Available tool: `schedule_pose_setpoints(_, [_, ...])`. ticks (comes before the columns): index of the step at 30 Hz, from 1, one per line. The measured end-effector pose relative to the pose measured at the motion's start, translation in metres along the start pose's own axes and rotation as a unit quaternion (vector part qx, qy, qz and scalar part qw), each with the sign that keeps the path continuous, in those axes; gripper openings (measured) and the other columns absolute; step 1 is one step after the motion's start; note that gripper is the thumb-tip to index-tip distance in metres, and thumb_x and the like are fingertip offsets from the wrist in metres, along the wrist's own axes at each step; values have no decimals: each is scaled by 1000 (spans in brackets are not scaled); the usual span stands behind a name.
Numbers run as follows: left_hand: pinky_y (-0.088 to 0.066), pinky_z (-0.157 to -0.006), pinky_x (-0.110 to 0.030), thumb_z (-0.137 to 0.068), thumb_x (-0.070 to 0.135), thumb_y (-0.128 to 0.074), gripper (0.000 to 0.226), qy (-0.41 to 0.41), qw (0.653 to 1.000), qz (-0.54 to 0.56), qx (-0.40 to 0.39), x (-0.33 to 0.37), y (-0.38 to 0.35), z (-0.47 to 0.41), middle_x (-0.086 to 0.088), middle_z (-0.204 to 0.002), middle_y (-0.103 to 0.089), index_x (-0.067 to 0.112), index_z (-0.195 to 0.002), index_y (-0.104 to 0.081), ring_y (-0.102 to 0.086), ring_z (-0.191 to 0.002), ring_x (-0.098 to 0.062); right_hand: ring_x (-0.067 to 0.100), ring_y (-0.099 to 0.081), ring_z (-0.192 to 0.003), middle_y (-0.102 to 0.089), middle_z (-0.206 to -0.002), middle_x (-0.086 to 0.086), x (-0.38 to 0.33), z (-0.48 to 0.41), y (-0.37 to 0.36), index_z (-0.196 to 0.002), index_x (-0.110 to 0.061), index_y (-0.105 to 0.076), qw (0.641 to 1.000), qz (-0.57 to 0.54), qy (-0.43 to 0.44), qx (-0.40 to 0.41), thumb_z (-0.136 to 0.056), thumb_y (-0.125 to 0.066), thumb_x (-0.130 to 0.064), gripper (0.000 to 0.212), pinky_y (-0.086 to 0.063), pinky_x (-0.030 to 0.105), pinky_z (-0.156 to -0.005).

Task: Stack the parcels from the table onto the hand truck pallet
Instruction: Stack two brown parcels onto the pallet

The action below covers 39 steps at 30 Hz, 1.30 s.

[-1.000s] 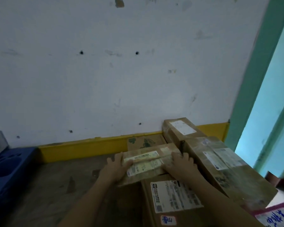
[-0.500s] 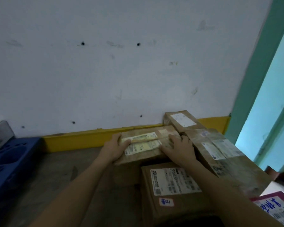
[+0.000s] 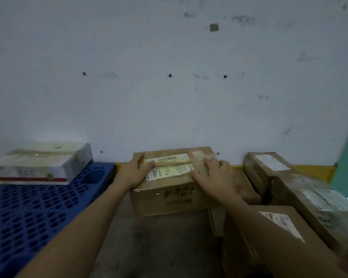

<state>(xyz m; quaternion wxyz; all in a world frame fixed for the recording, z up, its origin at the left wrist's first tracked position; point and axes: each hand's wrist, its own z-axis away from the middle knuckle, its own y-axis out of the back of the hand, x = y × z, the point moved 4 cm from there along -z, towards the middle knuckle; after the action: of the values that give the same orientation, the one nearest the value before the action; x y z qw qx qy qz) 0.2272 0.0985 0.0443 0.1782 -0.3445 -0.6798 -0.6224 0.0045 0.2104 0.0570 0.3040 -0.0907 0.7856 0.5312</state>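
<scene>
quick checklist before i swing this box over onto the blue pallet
1. Left hand gripping the cardboard box at its left end: ok.
2. Right hand over the right end of the box top: ok, though how far its fingers wrap is hidden.
3. Box free of the parcels on the right: cannot tell, the right arm covers that gap.
4. Bare space on the blue pallet: ok, open grid in front of the white parcel.
5. Way from box to pallet: ok, nothing shows between them.
</scene>
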Motion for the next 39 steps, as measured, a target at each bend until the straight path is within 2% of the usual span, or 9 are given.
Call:
schedule_pose_setpoints(5, [-39,-96,-37,-87,61,-44,66,19,1000,-2,14,-82,75,32,-7,-145,-42,31,-144,-28,-45,-127,-31,32,-22,-131,-24,-142,12,-84,48,-52,-141,-26,-35,1000,-25,13,-7,-82,-52,-60,69,-29,42,-103])
schedule_pose_setpoints(12, [-39,-78,-29,-84,52,-57,60,35,996,12,78,-185,188,87,-8,-135,-52,20,-133,-42,-53,-115,-28,31,-21,-132,-23,-143,12,-203,117,-128,-140,-25,-35,998,-45,12,-31,-82,-53,-59,69,-27,42,-107])
schedule_pose_setpoints(17, [-38,-84,-27,-86,48,-57,60,50,994,31,91,-256,247,93,-5,-142,-45,19,-136,-41,-48,-123,-26,28,-25,-128,-27,-137,9,-278,131,-180,-137,-26,-38,997,-55,34,-38,-78,-55,-63,72,-30,40,-103])
schedule_pose_setpoints(23, [-35,-85,-27,-86,48,-57,55,67,994,42,79,-322,283,72,-2,-141,-45,23,-133,-43,-45,-125,-24,30,-23,-128,-23,-139,12,-334,112,-243,-137,-23,-38,996,-49,36,-69,-78,-54,-64,73,-30,38,-102])
schedule_pose_setpoints(29, [-35,-88,-28,-86,44,-60,53,87,992,39,82,-370,314,32,-3,-143,-44,22,-132,-46,-43,-129,-25,33,-28,-122,-29,-134,12,-380,79,-299,-134,-20,-41,994,-47,31,-89,-78,-55,-63,72,-32,39,-98])
schedule_pose_setpoints(34, [-35,-90,-26,-86,43,-60,56,82,996,19,34,-409,321,-11,-3,-145,-43,19,-135,-46,-42,-131,-24,31,-29,-122,-27,-136,12,-399,63,-344,-136,-22,-38,996,-32,-1,-82,-78,-52,-64,72,-33,37,-98])
schedule_pose_setpoints(39, [-39,-93,-30,-86,46,-58,59,49,999,18,-2,-431,321,-58,-1,-147,-41,21,-138,-43,-42,-132,-24,35,-20,-130,-16,-146,13,-410,43,-369,-142,-25,-29,997,-8,-44,-70,-79,-47,-69,78,-29,41,-103])
